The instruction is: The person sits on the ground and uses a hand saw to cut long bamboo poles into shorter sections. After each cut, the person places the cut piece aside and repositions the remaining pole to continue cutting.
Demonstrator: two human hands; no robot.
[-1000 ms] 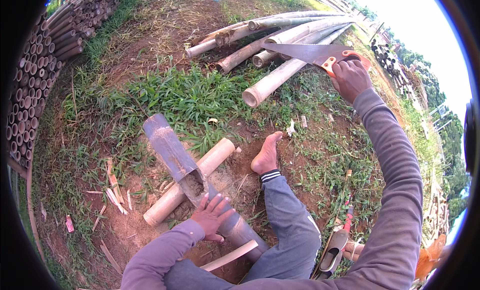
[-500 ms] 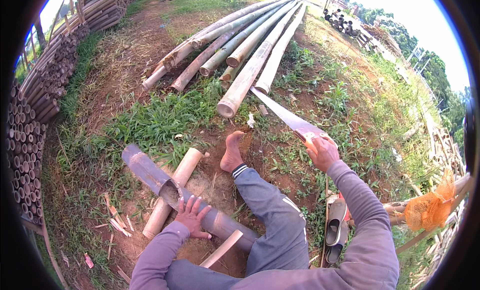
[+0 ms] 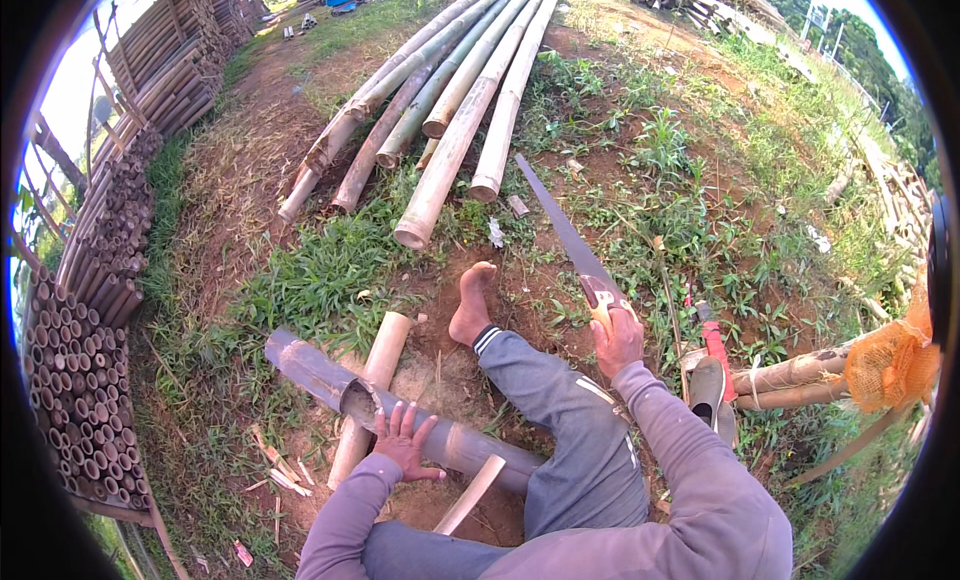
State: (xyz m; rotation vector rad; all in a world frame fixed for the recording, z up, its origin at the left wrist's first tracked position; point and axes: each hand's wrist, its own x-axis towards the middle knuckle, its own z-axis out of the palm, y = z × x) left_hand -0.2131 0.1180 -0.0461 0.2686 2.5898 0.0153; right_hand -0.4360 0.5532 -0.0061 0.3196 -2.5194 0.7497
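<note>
My left hand [image 3: 404,442] presses flat, fingers spread, on a dark grey bamboo section [image 3: 315,371] that lies across a pale bamboo piece [image 3: 377,365] on bare soil. My right hand [image 3: 617,336] grips the orange handle of a hand saw [image 3: 562,230], its long blade pointing away over the grass, just right of my outstretched leg. My bare foot [image 3: 471,307] rests on the dirt beyond the dark section. A thin split bamboo strip [image 3: 470,494] lies near my knee.
Several long bamboo poles [image 3: 460,100] lie ahead on the grass. Stacked cut bamboo [image 3: 85,380] lines the left side. At right lie a red-handled tool [image 3: 714,342], a bamboo bundle [image 3: 800,375] and orange netting [image 3: 890,360]. Chips litter the soil at lower left.
My right hand has brought the saw down from high over the poles to beside my leg. My view has tilted down. The left hand stays on the dark section.
</note>
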